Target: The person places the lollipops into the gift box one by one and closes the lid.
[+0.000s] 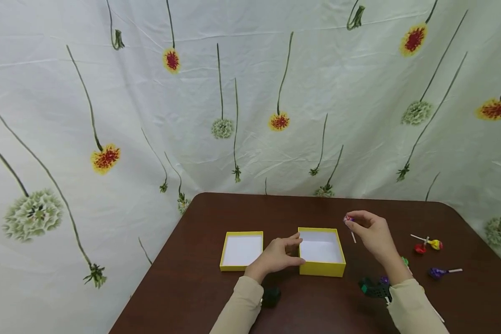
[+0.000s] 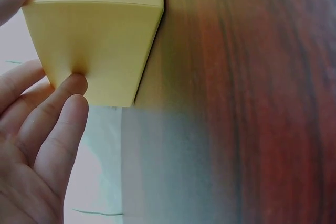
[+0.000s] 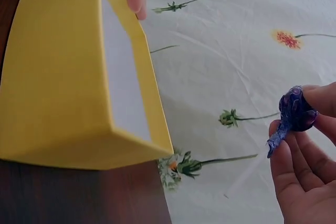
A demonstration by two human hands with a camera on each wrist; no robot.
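Right of mid-table is an open yellow box [image 1: 322, 269] with a white inside. Spread along its left wall is my left hand [image 1: 277, 255], the thumb at the near corner and fingertips against the outer side [image 2: 94, 40]. One finger laps over the rim in the right wrist view. My right hand [image 1: 371, 232] pinches a lollipop [image 3: 297, 109] by its blue-purple wrapped head, between thumb and fingers. Its white stick points down in the head view, and it hangs in the air beyond the box's right side.
To the left lies a shallow yellow-edged lid [image 1: 243, 249], white inside up. Toward the right edge are a red lollipop [image 1: 420, 248], a yellow one [image 1: 435, 244] and a purple one [image 1: 437, 273]. More sweets lie partly hidden under the right forearm. A flowered cloth [image 1: 250, 93] hangs behind.
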